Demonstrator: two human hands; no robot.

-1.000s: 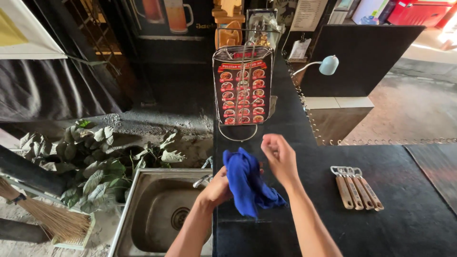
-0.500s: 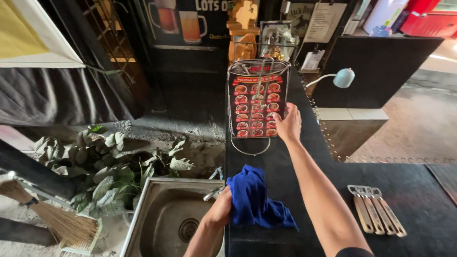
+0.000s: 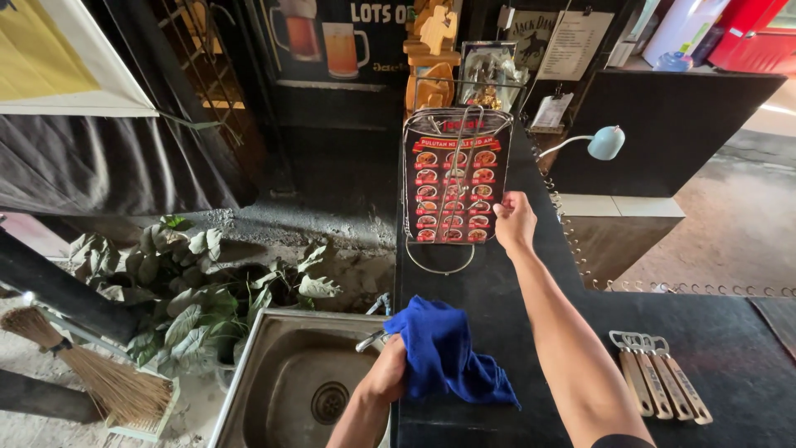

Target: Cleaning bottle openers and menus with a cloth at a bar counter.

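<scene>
left fingers (image 3: 396,365) hidden under blue cloth (image 3: 448,361), broom (image 3: 99,377) cut off

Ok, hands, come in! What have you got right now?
Left hand gripping blue cloth on black counter, beside sink. Right hand touching menu stand. Nothing between them.

2 bare forearms in view, no watch, rings or gloves seen. Left hand (image 3: 385,377) and right hand (image 3: 515,221) both uncovered. Edge of a dark sleeve (image 3: 622,440) shows at the right upper arm.
</scene>
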